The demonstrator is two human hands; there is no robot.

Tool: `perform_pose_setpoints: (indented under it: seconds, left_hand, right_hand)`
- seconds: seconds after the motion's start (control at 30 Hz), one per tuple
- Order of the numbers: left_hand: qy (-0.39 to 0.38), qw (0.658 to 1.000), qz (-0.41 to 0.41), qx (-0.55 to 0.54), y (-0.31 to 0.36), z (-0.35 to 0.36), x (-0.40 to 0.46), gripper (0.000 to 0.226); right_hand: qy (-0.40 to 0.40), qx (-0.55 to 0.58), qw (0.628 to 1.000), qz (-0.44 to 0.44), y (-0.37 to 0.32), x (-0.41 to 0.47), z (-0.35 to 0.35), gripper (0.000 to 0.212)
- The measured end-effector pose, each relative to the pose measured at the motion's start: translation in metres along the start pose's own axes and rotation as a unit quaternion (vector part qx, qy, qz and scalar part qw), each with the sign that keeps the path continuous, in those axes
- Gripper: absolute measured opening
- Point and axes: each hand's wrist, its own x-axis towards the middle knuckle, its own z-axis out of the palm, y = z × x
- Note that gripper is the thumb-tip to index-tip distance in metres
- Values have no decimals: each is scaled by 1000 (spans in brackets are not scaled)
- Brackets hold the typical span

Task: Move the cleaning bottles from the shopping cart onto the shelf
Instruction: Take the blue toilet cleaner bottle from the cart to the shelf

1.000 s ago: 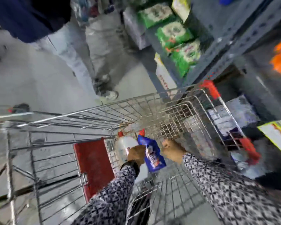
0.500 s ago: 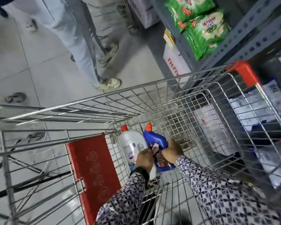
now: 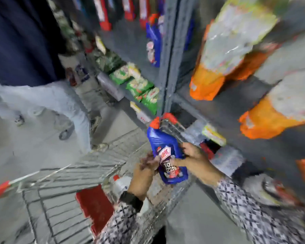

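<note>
A blue cleaning bottle [image 3: 165,147] with a red cap is held upright above the wire shopping cart [image 3: 95,166]. My right hand [image 3: 192,159] grips its right side and label. My left hand [image 3: 144,171] touches its lower left side, fingers curled against it. A white bottle [image 3: 121,184] with a red cap still lies in the cart, partly hidden behind my left wrist. The grey metal shelf [image 3: 224,103] rises on the right, just beyond the cart. The picture is blurred by motion.
Orange and white bags [image 3: 224,50] fill the right shelf. Green packets [image 3: 141,88] and blue bottles [image 3: 154,41] sit on shelves further back. A person in light trousers [image 3: 60,103] stands to the left of the cart. The cart's red child-seat flap [image 3: 95,206] is near me.
The blue bottle has been lifted out of the cart and raised toward the shelf. My view has swung up from the cart to the shelves.
</note>
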Motion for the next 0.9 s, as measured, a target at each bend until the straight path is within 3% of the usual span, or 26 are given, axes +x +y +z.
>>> perform_pose_setpoints:
  seconds: [0.1,0.2,0.33,0.43,0.73,0.9]
  left_hand:
    - [-108,987,109,55,70,73,-62,30]
    - [-173,970,163,49,110,132,-113,37]
    - [-257,940,215,67,132,198,-168,35]
    - [-302,916,244,96,136,235,-195,40]
    - [-345,891,259,143,134,283,-231,39]
    - [-353,856,341,161,164,323,-236,33]
  right_hand:
    - [82,84,989,-93,-55,-92,-56,35]
    - [140,161,964,-160,-88,-178,-97,34]
    - [231,200,929,-210,-99,-269,-138,50]
    - [283,212,904,-239,-95,-311,-156,43]
    - [339,177,882,-275,-94,-370,-181,34]
    - [369,130,866,-311,-118,-380,-216,37]
